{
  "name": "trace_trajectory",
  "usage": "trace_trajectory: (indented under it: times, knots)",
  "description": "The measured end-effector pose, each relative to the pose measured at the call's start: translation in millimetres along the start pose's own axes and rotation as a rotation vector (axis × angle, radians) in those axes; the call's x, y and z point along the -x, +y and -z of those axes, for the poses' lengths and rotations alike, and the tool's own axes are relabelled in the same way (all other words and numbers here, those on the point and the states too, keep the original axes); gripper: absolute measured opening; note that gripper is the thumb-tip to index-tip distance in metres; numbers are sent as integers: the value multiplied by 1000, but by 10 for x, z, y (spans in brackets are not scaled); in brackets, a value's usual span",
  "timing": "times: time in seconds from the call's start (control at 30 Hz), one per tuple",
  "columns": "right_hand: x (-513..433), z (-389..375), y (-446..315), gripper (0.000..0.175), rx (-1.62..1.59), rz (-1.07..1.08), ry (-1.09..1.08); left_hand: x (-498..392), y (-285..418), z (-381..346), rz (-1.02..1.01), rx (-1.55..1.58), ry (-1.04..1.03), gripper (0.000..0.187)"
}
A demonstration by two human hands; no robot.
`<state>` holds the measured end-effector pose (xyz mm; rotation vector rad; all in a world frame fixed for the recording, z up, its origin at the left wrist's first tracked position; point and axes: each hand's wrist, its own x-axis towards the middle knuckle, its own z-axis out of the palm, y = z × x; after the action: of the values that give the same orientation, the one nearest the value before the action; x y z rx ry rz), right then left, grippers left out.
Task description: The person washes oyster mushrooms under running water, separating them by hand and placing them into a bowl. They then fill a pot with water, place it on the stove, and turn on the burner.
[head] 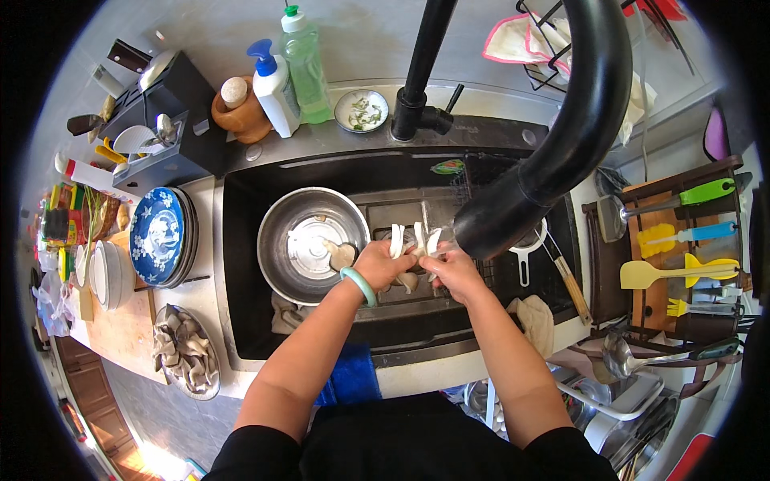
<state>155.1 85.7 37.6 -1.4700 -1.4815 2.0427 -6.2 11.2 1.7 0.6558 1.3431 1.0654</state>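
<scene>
Over the black sink, my left hand [385, 264] and my right hand [451, 270] hold pieces of oyster mushroom [419, 240] between them, white stems pointing up and greyish caps hanging below. A pale green bangle circles my left wrist. Beside my left hand, a stainless steel bowl [283, 264] in the sink holds a few mushroom pieces [341, 256]. The black faucet spout [499, 225] hangs by my right hand, with what looks like water falling near the fingers. On the counter at the left, an oval plate [207, 394] bears a heap of oyster mushrooms [186, 349].
Stacked blue floral plates [156, 234] and white bowls [108, 276] stand left of the sink. Bottles, including green dish soap [305, 72], and a small dish [361, 111] line the back ledge. A strainer [523, 264], a beige cloth [535, 324] and a utensil rack [656, 252] are at the right.
</scene>
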Motion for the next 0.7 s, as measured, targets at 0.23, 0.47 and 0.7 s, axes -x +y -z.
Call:
trace_trajectory:
  times: [0.23,0.47,0.7]
  knots:
    - [-32,11,112,39,113,172,37,107,131,-135,-76,-417,76,24]
    - [64,46,-129,33,497,303,23,141,164,-139,-117,-572,77,25]
    - [56,348,-295,32,604,330,219,217,72,268,15,-266,-121,18]
